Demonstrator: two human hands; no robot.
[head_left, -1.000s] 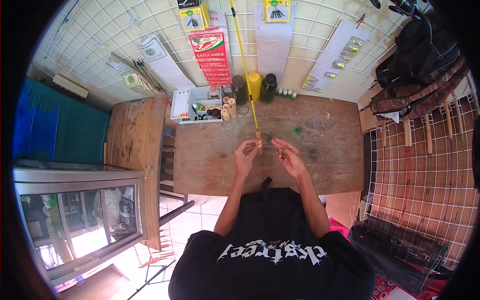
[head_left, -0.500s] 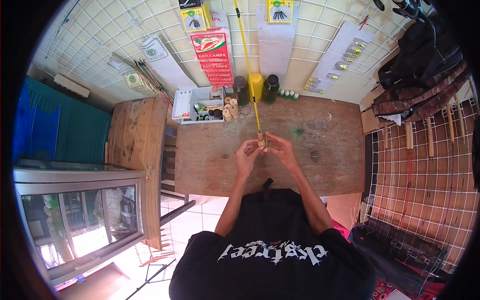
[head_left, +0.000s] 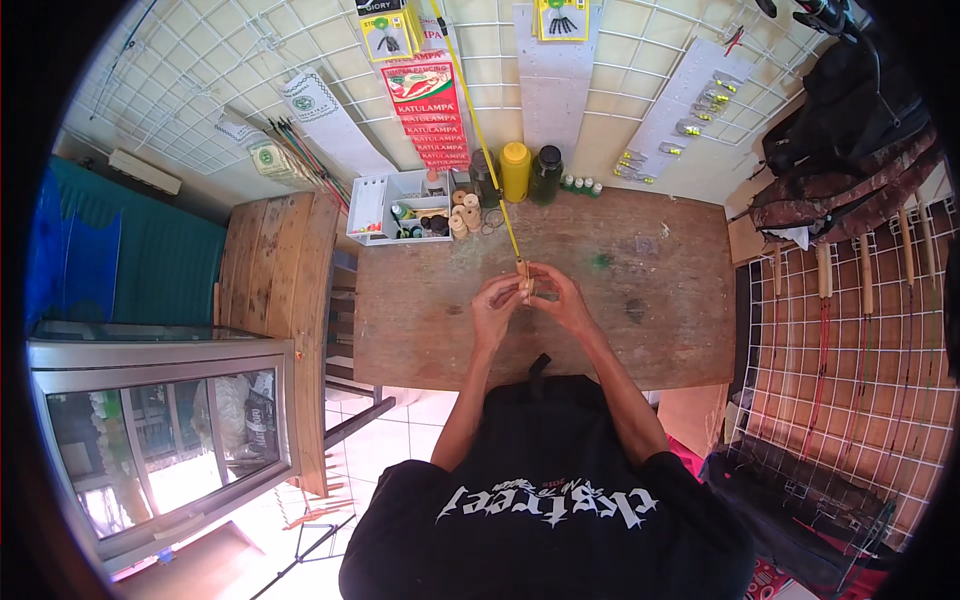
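While rod [head_left: 480,138] leans, slim, yellow, tan-handled

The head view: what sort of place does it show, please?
Probably a small fishing-tackle shop or workshop: packaged lures hang on the wall, slender rods with pale handles line the right side, and a slim yellow rod is over the worn wooden table.

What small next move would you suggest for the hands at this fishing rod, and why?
Perhaps firm the pinch of the left hand on the wooden handle before the right hand adjusts anything, since both hands meet there and the yellow fishing rod extends well beyond them.
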